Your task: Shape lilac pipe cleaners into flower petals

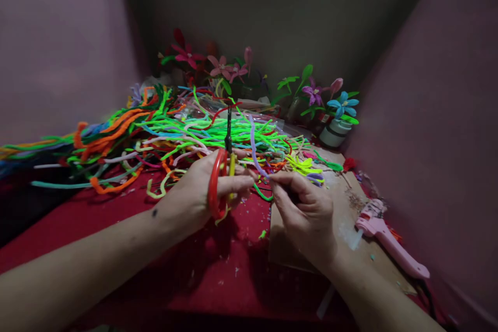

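My left hand (202,181) is closed around red-handled scissors (216,187), their dark blades pointing up and away from me. A bit of yellow (232,171) shows between the fingers by the handles; what it is I cannot make out. To the right, my right hand (303,212) pinches the lower end of a lavender pipe cleaner (253,145), which curves upward from the fingertips. The blades stand left of this stem, apart from it. Behind both hands lies a heap of bright green pipe cleaners (218,132).
Orange pipe cleaners (116,129) spread at left on the red tabletop (163,259). A pink glue gun (392,244) rests on the cardboard (280,244) at right. Pipe-cleaner flowers stand along the back, including a blue flower (344,106) by a pale jar (335,132).
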